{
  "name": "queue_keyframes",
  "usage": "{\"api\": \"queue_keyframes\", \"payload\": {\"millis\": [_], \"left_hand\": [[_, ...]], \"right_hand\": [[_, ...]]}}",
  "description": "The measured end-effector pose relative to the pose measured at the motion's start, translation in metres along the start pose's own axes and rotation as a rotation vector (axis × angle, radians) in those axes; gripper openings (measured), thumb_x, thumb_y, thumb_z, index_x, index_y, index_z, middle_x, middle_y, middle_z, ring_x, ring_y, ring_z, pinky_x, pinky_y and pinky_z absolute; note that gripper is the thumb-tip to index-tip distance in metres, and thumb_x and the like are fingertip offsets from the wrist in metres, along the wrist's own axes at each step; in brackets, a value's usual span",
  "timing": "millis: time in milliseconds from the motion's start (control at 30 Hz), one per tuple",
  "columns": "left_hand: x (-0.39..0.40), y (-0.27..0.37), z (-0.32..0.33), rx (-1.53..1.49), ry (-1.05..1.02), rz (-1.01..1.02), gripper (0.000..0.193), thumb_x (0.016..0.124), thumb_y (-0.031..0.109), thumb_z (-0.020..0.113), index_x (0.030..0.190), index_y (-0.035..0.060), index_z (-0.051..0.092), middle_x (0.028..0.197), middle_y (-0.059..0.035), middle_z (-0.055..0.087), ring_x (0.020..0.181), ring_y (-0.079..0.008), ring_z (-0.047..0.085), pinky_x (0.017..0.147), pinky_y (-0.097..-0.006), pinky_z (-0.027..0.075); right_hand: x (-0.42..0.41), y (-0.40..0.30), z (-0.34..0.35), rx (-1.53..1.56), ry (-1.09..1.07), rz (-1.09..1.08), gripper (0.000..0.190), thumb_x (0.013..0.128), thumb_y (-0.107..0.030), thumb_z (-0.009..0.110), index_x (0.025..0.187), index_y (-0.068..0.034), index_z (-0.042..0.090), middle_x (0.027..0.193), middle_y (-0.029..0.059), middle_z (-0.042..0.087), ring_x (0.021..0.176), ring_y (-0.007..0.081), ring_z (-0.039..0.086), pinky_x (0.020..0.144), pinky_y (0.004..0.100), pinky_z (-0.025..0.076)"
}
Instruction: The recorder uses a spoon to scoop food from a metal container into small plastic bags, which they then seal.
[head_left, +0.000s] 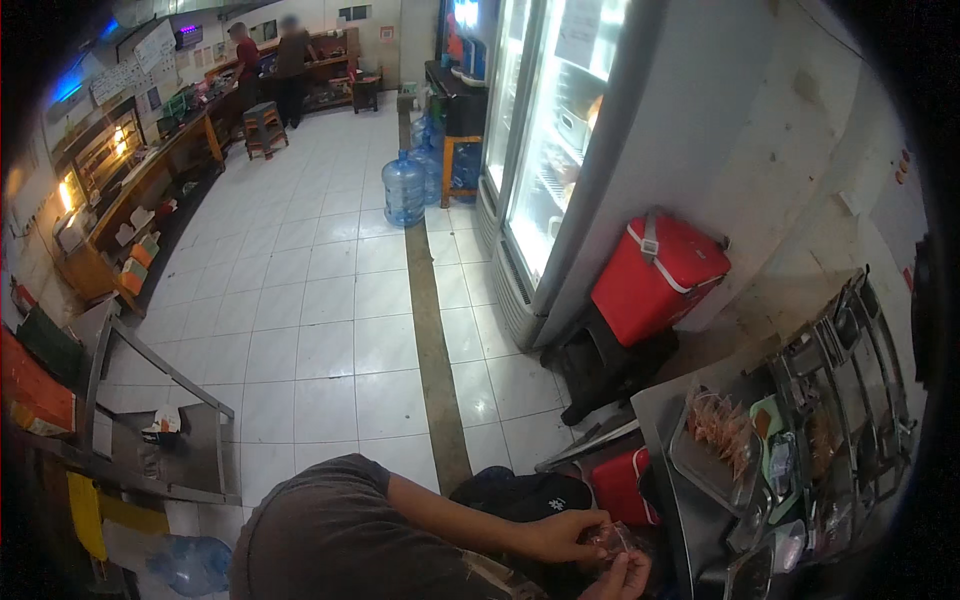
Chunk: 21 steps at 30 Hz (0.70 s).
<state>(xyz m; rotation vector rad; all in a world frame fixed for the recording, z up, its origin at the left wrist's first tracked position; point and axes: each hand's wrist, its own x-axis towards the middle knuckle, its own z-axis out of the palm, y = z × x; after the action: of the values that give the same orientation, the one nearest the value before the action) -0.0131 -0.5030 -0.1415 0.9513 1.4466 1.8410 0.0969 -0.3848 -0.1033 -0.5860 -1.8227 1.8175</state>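
Observation:
My left hand (566, 534) pinches a small clear plastic bag (613, 534) with reddish contents near its top. From below, my right hand (628, 576) grips the same bag, thumb and fingers close to those of the left. What exactly is inside cannot be made out. Beside my hands stands a stainless steel counter (660, 427). On it a metal tray (686, 461) holds several small bags (716, 431) of orange-pink food. A green tray (766, 412) with a dark packet (782, 457) lies just beyond, next to a row of metal food pans (847, 330).
A red cooler box (652, 277) sits on a black stool (600, 367) beside a lit glass-door refrigerator (555, 135). A black bag (532, 495) is near my arm. Water jugs (405, 187) stand on the tiled floor (322, 285). Two people (291, 67) are at a far counter.

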Motion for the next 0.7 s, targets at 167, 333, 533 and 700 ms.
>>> {"api": "queue_keyframes", "payload": {"millis": [167,333,533,700], "left_hand": [[0.005,-0.006,0.008,-0.072,-0.033,0.002,0.019,0.095,0.018,0.062,0.101,0.0061,0.049,0.093,-0.0006,0.051,0.086,-0.0078,0.050,0.075,-0.0272,0.046],[0.009,-0.002,0.007,-0.330,0.019,-0.012,0.017,0.099,0.019,0.056,0.107,0.0045,0.051,0.101,-0.0023,0.058,0.093,-0.0106,0.056,0.082,-0.0284,0.048],[0.014,-0.018,0.007,-0.330,0.038,-0.075,0.018,0.100,0.021,0.054,0.110,0.0054,0.053,0.102,-0.0016,0.059,0.095,-0.0096,0.056,0.083,-0.0276,0.049],[0.015,-0.026,0.009,-0.410,0.053,-0.123,0.018,0.100,0.021,0.055,0.110,0.0060,0.054,0.105,-0.0010,0.058,0.098,-0.0089,0.055,0.085,-0.0270,0.048]], "right_hand": [[0.000,0.002,-0.009,0.032,0.067,0.075,0.015,0.095,-0.014,0.059,0.099,0.000,0.058,0.106,0.0148,0.064,0.095,0.0218,0.060,0.084,0.0329,0.049],[0.001,-0.007,-0.005,0.101,0.116,0.054,0.017,0.094,-0.016,0.061,0.097,0.000,0.059,0.096,0.0110,0.062,0.086,0.0189,0.058,0.078,0.0311,0.048],[0.004,0.005,-0.017,-0.007,0.112,0.073,0.021,0.092,-0.020,0.062,0.098,0.000,0.058,0.095,0.0104,0.061,0.087,0.0207,0.060,0.079,0.0325,0.051],[0.013,0.014,-0.022,0.046,0.083,0.136,0.021,0.092,-0.019,0.063,0.098,0.000,0.058,0.097,0.0109,0.061,0.087,0.0215,0.061,0.077,0.0312,0.052]]}}
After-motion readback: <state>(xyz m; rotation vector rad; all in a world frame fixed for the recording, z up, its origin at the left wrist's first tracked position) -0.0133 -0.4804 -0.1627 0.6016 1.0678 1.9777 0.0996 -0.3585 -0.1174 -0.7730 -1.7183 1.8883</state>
